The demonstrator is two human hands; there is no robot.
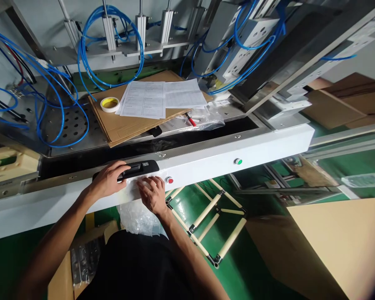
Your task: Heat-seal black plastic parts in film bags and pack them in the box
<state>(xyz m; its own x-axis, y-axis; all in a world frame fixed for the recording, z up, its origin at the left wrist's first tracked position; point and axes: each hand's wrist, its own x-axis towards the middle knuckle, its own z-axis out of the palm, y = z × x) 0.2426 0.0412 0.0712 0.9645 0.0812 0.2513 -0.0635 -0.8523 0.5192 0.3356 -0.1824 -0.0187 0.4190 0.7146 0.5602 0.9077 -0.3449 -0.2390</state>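
Along the white front rail (206, 164) of the machine, at about six o'clock in the view, both hands work on one long black part (137, 168). It lies flat on the rail's top edge, its length running with the rail, so the edge carries it and the hands need only steady it. The left hand (108, 180) comes in from seven o'clock and wraps over the part's left end, its grip clamped on the part – thumb below, fingers over the top – which pins it against the rail. The right hand (153, 193) lies just beside it at five o'clock, fingers spread flat, its grip apart, pressing on a clear plastic bag (137, 216) that hangs down the rail's face toward the person's lap; the bag's mouth seems to sit right under the part, though the film is too faint to tell whether the part is already inside it. A red button (169, 180) sits touching distance off the right fingertips, and a green button (238, 161) is well along the rail at three o'clock. Behind the rail, at twelve o'clock, printed sheets (162, 98) and a yellow tape roll (110, 104) rest on a cardboard sheet (125, 121) – kept on the machine bed, clear of the working edge. Blue air hoses (90, 50) loop above. A carton of bagged black parts (84, 258) stands on the green floor (256, 266) at seven o'clock, near the left elbow.
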